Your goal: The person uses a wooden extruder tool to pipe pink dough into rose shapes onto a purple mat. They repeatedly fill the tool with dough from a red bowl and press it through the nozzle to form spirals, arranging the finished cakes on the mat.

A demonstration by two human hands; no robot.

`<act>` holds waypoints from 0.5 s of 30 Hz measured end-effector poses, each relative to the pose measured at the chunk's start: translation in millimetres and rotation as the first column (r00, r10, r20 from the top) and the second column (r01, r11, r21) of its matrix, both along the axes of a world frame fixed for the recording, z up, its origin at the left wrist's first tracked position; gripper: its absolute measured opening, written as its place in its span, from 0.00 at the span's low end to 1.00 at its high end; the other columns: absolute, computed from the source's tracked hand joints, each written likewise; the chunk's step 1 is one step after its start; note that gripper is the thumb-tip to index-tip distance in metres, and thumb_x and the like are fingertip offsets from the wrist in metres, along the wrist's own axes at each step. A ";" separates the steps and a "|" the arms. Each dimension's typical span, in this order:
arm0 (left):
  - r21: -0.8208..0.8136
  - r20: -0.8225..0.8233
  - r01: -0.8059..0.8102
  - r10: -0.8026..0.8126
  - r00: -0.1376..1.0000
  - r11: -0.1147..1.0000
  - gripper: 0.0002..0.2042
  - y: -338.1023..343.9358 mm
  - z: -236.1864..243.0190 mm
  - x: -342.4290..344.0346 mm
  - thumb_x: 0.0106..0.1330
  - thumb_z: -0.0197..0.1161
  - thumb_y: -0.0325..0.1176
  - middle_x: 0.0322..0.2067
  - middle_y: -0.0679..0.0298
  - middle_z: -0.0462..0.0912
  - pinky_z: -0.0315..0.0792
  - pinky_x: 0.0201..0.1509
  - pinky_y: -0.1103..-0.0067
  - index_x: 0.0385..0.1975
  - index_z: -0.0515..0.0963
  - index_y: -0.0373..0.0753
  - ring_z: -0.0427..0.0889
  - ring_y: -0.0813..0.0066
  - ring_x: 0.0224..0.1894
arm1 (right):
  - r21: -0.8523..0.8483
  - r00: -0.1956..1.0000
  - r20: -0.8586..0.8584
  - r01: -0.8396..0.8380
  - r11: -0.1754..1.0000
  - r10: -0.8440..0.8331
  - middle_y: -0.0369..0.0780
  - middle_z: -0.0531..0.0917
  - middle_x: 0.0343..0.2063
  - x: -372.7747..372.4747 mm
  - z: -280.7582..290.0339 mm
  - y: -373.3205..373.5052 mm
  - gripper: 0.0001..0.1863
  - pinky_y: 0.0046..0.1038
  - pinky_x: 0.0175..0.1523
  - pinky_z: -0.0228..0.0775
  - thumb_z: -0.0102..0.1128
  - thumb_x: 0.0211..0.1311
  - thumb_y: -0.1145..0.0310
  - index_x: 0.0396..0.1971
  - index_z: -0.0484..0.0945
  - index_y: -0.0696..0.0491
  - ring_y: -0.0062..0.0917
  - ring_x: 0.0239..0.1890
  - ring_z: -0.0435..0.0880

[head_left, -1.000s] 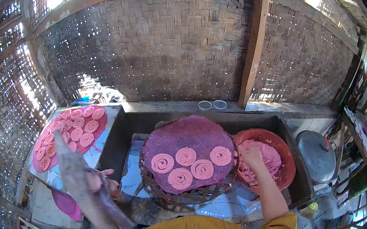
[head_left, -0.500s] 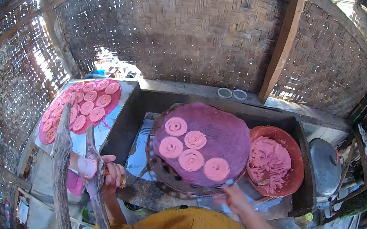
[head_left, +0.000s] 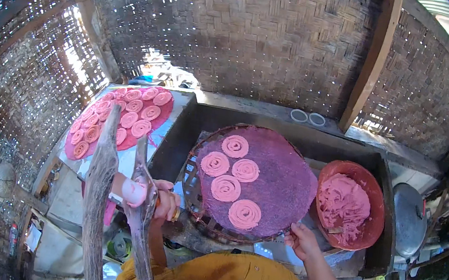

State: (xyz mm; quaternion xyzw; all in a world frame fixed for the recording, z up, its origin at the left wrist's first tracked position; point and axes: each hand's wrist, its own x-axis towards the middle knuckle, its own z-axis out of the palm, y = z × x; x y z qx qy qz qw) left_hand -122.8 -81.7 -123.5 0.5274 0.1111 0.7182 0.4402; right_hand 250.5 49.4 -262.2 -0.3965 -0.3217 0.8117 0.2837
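Observation:
In front of me a round woven tray (head_left: 188, 183) carries a purple cloth (head_left: 287, 176), with several pink dough coils (head_left: 225, 188) on its left half. My right hand (head_left: 302, 241) pinches the near right edge of the tray and cloth. My left hand (head_left: 167, 205) is closed round an orange, cylinder-like thing, partly hidden behind a grey wooden branch (head_left: 139, 236). A second, longer branch (head_left: 100, 180) stands to its left. A pale cylinder smeared with pink (head_left: 134, 191) shows between the two branches, beside my left hand.
At the right, a red basin (head_left: 376, 216) holds pink dough (head_left: 343, 204). Farther right is a lidded metal pot (head_left: 408, 221). More coils lie on a pink cloth (head_left: 165, 112) at the left. Two small rings (head_left: 299, 116) sit on the back ledge, below a woven wall (head_left: 249, 41).
The tray has turned clockwise, its coils shifting round with it. My right hand, blurred near the tray before, now grips its edge. The whole view has swung slightly left.

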 end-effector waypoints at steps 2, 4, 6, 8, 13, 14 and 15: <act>-0.011 0.046 -0.042 0.042 0.998 0.999 0.30 1.7 6.6 8.4 0.57 0.58 0.43 0.13 0.70 0.68 0.66 0.38 0.75 0.52 0.61 0.24 0.70 0.75 0.17 | -0.025 0.996 0.004 0.090 0.996 -0.089 0.43 0.76 0.32 -6.4 5.9 -11.9 0.11 0.28 0.33 0.76 0.49 0.61 0.65 0.37 0.68 0.57 0.30 0.30 0.79; -0.025 0.062 -0.146 0.147 0.987 0.989 0.28 5.3 6.4 14.4 0.56 0.61 0.36 0.13 0.71 0.66 0.67 0.39 0.74 0.52 0.62 0.26 0.69 0.77 0.17 | -0.052 0.994 -0.011 0.113 0.992 -0.113 0.43 0.75 0.34 -15.9 16.5 -29.1 0.11 0.30 0.36 0.75 0.48 0.62 0.66 0.38 0.68 0.57 0.31 0.31 0.79; -0.023 0.206 0.005 0.000 0.979 1.000 0.27 15.6 13.8 18.9 0.56 0.62 0.35 0.13 0.72 0.64 0.67 0.46 0.72 0.54 0.62 0.32 0.68 0.79 0.18 | -0.078 0.996 -0.037 0.074 0.994 -0.077 0.44 0.75 0.35 -20.8 20.4 -43.8 0.12 0.32 0.40 0.75 0.47 0.62 0.66 0.39 0.67 0.59 0.31 0.33 0.79; -0.042 0.254 0.073 -0.060 0.965 0.996 0.26 24.9 13.8 20.3 0.61 0.56 0.42 0.15 0.74 0.62 0.64 0.46 0.73 0.56 0.61 0.37 0.65 0.83 0.20 | -0.073 0.990 -0.011 -0.139 0.988 0.139 0.44 0.77 0.35 -22.1 20.3 -49.5 0.15 0.30 0.44 0.72 0.48 0.62 0.64 0.41 0.70 0.61 0.29 0.34 0.79; -0.043 0.531 0.365 -0.289 0.797 0.930 0.24 40.4 21.1 31.7 0.62 0.54 0.43 0.17 0.74 0.63 0.65 0.52 0.69 0.56 0.62 0.39 0.67 0.82 0.23 | 0.101 0.699 0.542 -0.605 0.789 0.467 0.36 0.81 0.31 -8.5 39.8 -54.1 0.16 0.21 0.39 0.69 0.54 0.59 0.60 0.35 0.79 0.58 0.19 0.32 0.77; -0.034 0.565 0.421 -0.330 0.756 0.906 0.24 43.7 21.8 33.4 0.62 0.53 0.43 0.17 0.74 0.64 0.65 0.52 0.69 0.55 0.62 0.40 0.67 0.82 0.23 | 0.129 0.586 0.663 -0.703 0.700 0.466 0.35 0.81 0.31 -4.0 54.5 -54.3 0.15 0.21 0.39 0.68 0.54 0.59 0.59 0.34 0.80 0.57 0.18 0.32 0.77; -0.050 0.577 0.453 -0.345 0.741 0.890 0.22 48.0 19.7 35.7 0.63 0.53 0.43 0.17 0.75 0.63 0.65 0.53 0.69 0.54 0.63 0.41 0.66 0.83 0.22 | 0.182 0.593 0.683 -0.705 0.686 0.427 0.34 0.80 0.28 -2.9 72.5 -55.2 0.15 0.21 0.37 0.68 0.54 0.59 0.58 0.33 0.80 0.56 0.17 0.31 0.77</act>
